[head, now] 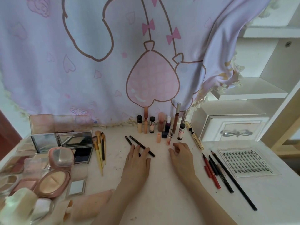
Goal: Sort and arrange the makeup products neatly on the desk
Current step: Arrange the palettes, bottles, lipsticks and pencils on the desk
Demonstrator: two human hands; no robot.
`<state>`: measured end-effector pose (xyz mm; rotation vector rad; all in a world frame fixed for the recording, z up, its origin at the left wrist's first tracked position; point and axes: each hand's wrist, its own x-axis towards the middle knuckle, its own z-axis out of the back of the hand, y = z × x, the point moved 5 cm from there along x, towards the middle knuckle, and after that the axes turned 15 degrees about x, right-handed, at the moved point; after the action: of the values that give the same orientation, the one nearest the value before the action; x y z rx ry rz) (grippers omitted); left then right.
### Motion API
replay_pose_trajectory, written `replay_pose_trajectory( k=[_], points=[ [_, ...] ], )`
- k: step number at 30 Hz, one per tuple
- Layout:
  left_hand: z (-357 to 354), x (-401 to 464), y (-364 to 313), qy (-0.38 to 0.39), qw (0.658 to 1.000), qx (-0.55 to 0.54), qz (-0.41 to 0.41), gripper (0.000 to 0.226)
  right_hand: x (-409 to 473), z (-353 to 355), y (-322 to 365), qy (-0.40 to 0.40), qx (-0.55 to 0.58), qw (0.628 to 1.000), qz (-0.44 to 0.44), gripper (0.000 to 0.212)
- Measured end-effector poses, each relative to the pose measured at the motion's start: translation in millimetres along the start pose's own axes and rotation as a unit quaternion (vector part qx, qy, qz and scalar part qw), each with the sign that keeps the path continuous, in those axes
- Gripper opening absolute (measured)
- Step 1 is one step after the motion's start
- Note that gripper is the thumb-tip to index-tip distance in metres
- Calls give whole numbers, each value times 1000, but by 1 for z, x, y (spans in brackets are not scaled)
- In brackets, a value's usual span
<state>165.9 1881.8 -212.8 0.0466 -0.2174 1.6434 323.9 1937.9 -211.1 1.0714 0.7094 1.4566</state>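
Bare desk [162, 184] between left hand [138, 161] and right hand [181, 158], passable; upright bottles [162, 125] blocking ahead, brushes [99, 146] left of the left hand, pencils [219, 172] right of the right hand

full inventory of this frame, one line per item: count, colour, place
black pencils: two, mid desk, under the left fingers
brushes: about five, yellow handles, left of centre
bottles and tubes: roughly a dozen, mixed colours, upright at the back by the curtain
gold tube: one, lying right of the bottles
pencils: about five, red and black, right of the right hand
lash tray: one, clear, far right
compacts and palettes: a pile, pink and silver, left side
curtain: one, lilac with pink print, behind the desk
desk: white
drawer: white, back right
left hand: fingers resting on the black pencils
right hand: fingers loosely curled, holding nothing
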Motion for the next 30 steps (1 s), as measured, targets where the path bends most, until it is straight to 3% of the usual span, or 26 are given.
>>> replay_pose_trajectory(
  k=[2, 5, 11, 17, 22, 25, 28, 30],
  points=[
    [1, -8, -1, -20, 1000, -7, -9, 42, -7, 2, 2, 1, -2, 1000, 12, 23],
    [3, -20, -3, -51, 998, -27, -10, 33, -14, -4, 9, 72, -31, 997, 25, 19],
    [5, -40, -9, -148, 987, -67, -9, 3, -6, -38, 30, 229, -138, 962, -49, 36],
    [2, -54, -9, -139, 986, -89, -30, 23, 3, -66, 43, 303, -167, 931, -114, 32],
    [3, -54, -6, -131, 984, -120, -9, 15, 0, -66, 58, 302, -175, 927, -137, 29],
    [4, -54, -5, -115, 979, -167, 23, 13, -2, -66, 58, 294, -121, 931, -180, 28],
    [8, -54, -1, -106, 965, -228, 68, 19, -8, -63, 60, 295, 52, 923, -241, 20],
    [11, -55, 3, -98, 952, -274, 96, 19, -13, -58, 64, 293, 113, 920, -233, 17]
  ],
)
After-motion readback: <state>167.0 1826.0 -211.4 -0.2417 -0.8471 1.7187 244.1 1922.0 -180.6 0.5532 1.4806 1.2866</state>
